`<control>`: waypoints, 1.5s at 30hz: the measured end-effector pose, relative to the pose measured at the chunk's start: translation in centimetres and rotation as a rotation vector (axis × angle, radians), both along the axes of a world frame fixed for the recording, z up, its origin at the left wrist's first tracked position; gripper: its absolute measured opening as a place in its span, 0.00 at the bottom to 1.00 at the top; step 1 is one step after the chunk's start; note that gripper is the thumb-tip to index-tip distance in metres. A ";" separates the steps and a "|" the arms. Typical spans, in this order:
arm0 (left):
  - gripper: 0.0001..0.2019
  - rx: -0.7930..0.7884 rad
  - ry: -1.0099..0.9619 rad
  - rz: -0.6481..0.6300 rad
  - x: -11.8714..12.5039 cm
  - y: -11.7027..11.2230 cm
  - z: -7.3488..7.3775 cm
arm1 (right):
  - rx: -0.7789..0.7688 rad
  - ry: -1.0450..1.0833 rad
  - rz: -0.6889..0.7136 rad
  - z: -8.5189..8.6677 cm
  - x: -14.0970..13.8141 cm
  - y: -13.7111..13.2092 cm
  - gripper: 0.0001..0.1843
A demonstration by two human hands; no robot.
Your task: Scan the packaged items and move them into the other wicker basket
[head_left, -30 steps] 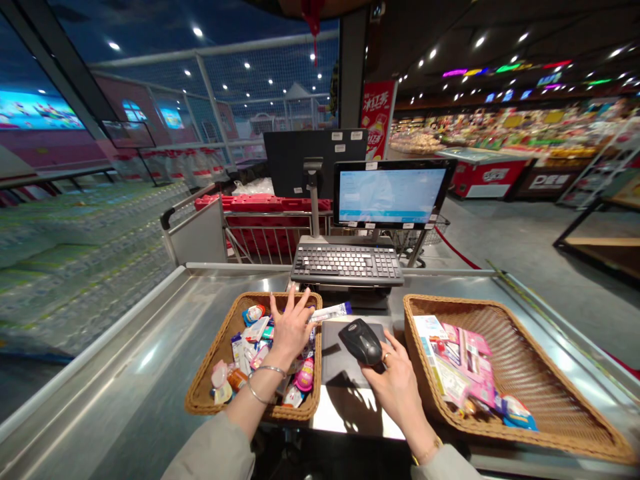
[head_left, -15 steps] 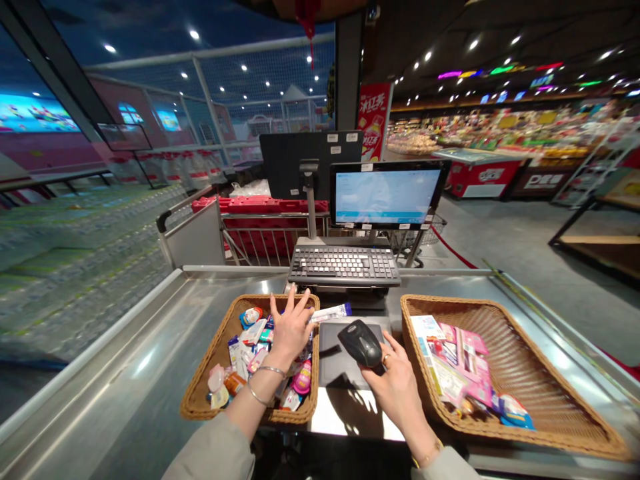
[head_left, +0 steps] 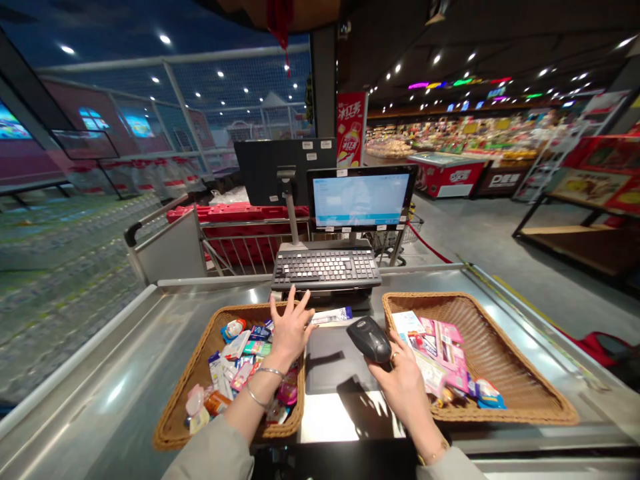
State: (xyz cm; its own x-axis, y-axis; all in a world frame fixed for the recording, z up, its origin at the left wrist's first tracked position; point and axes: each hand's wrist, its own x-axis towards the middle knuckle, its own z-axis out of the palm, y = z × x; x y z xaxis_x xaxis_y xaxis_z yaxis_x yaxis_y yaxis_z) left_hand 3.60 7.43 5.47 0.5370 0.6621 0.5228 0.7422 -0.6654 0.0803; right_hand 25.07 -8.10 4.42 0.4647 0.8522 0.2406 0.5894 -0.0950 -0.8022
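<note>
My left hand (head_left: 290,330) hangs open, fingers spread, over the far rim of a wicker basket (head_left: 175,415) holding small snack packets and toys (head_left: 240,357). My right hand (head_left: 403,390) grips a black handheld barcode scanner (head_left: 369,339) above a dark counter mat (head_left: 330,363). A white-and-blue tube-shaped packet (head_left: 331,316) lies on the counter just beyond the mat, near my left fingers. To the right, a second wicker basket (head_left: 530,393) holds pink flat packets and cards (head_left: 440,353), close to my right hand.
A keyboard (head_left: 325,269) and a touchscreen monitor (head_left: 361,197) stand just beyond the baskets on a steel checkout counter (head_left: 125,373). Behind them are a metal railing and a red cart. Stacked bottled water lies at the left, and shop aisles lie at the right.
The whole view has swung to the right side of the frame's scene shift, with the counter and baskets shifting left. My hands keep their poses, and the scanner stays in my right hand.
</note>
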 end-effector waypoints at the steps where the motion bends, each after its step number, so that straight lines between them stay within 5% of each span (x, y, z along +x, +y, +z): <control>1: 0.07 0.002 0.002 -0.009 0.3 0.1 0.0 | 0.000 0.002 -0.015 0.0 0.3 -0.1 0.15; 24: 0.10 0.037 0.055 -0.172 6.1 0.9 0.1 | 0.022 -0.002 -0.214 -0.4 4.6 -2.2 0.17; 45: 0.13 -0.074 0.096 -0.427 12.9 0.9 -1.0 | 0.036 0.061 -0.447 -2.6 9.9 -4.7 0.24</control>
State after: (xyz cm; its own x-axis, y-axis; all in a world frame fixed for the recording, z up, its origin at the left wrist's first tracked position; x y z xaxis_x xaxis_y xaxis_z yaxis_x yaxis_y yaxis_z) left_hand 16.53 8.37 4.45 0.8141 0.4043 0.4170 0.4088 -0.9088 0.0831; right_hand 34.94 -12.81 1.86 0.7993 0.5563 0.2274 0.4488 -0.3009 -0.8414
